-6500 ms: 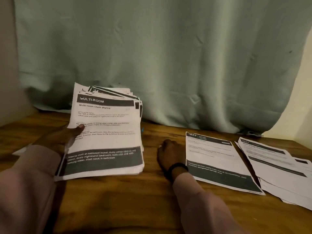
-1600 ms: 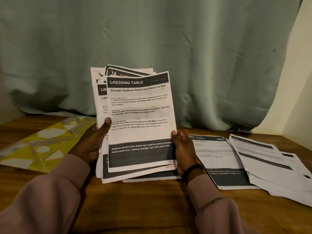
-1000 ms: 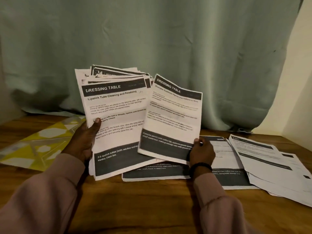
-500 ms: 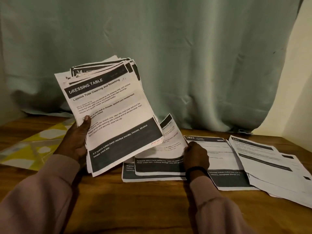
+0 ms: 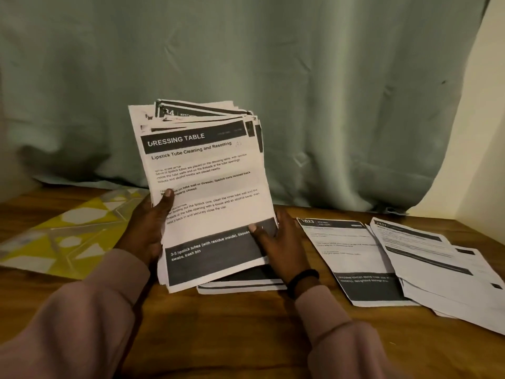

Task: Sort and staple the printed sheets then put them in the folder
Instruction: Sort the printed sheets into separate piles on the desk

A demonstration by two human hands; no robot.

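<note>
Two hands, left hand (image 5: 147,228) and right hand (image 5: 281,246), gripping one stack (image 5: 207,192), three piles flat

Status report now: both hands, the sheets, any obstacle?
Left hand grips the stack, held upright. Right hand pinches the top sheet's lower right corner. Sorted piles flat on the table; folder at left. No obstacle seen.

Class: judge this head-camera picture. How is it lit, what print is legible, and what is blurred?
Head view: dim, warm light; top sheet headings readable, its small print soft; sheets at right mostly illegible; sleeves near the bottom edge blurred; left hand in shadow.
</note>
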